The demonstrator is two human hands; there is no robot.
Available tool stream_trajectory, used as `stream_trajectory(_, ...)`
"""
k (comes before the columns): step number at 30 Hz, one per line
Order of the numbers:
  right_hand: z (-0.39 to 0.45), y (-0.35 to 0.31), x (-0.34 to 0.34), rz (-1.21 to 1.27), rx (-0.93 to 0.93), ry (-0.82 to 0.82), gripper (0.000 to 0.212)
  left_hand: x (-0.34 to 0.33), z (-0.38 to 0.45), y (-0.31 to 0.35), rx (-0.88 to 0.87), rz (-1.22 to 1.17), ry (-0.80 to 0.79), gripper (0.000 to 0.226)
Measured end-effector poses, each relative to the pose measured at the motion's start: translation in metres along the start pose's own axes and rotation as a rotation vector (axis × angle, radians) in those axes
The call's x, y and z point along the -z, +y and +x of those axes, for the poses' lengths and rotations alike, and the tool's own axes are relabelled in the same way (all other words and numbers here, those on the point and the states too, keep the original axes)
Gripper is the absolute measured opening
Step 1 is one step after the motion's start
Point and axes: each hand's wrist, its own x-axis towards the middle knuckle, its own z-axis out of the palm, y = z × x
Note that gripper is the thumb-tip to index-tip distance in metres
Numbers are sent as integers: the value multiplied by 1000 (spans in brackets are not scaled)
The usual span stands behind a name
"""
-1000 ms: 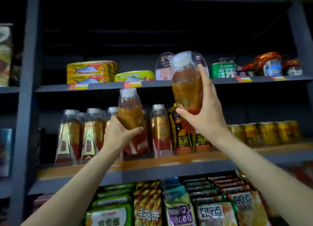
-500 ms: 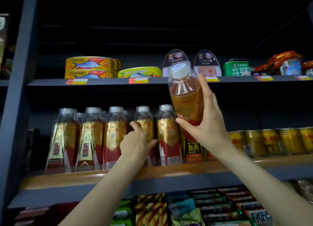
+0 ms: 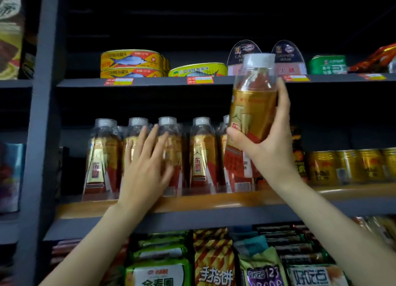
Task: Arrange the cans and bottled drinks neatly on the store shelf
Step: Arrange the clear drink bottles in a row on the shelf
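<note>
Right hand (image 3: 271,148) up at about two o'clock, fingers and thumb wrapped round the lower body of a gold-and-red bottle (image 3: 252,116), white cap on top, held upright in the air above the middle shelf (image 3: 192,204) and in front of the row. Its cap reaches the level of the upper shelf edge (image 3: 162,80). Over at nine o'clock from that bottle, the left hand (image 3: 145,170) is spread flat, fingers straight and fanned, laid against the fronts of the standing bottles (image 3: 201,157), covering the second and third in the line; whether it truly presses them I cannot tell, the hand is a touch blurred. The row stands upright, shoulder to shoulder, white caps level, along the wooden-edged shelf. At three o'clock, well right of the held bottle, a rank of gold cans (image 3: 351,167) sits on the same shelf, with dark cans (image 3: 299,157) just beside the right wrist. Up at twelve o'clock, yellow fish tins (image 3: 131,63), two arched ham tins (image 3: 287,57) and a green tin (image 3: 327,64). Down at six o'clock, snack packets (image 3: 214,262) fill the lowest level.
</note>
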Motion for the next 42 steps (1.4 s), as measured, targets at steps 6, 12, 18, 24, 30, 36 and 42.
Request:
stream_trajectory(6, -23, -5, -65, -240, -63, -33, 101, -3, -11, -27, -52, 41, -125, 66)
stream_trajectory(12, -16, 4, -96, -450, -207, -62, 100, -4, -13, -25, -21, 23, -96, 62)
stream_trajectory(18, -28, 13, -114, -836, -204, -253, 102, -6, -11, -26, -28, 18, -87, 64)
stream_trajectory(24, -36, 11, -108, -865, -127, -221, 88, -11, -12, -27, -32, -5, -45, 63)
stream_trajectory(30, -66, 9, -90, -787, -34, -158, 41, -9, -13, -26, -26, 18, -72, 63)
stream_trajectory(36, -72, 4, -88, -857, -70, -251, 28, -6, -14, -24, -28, 19, -86, 63)
stream_trajectory(42, -66, -5, -87, -885, -221, -338, 41, 2, -19, -28, -46, 9, -90, 62)
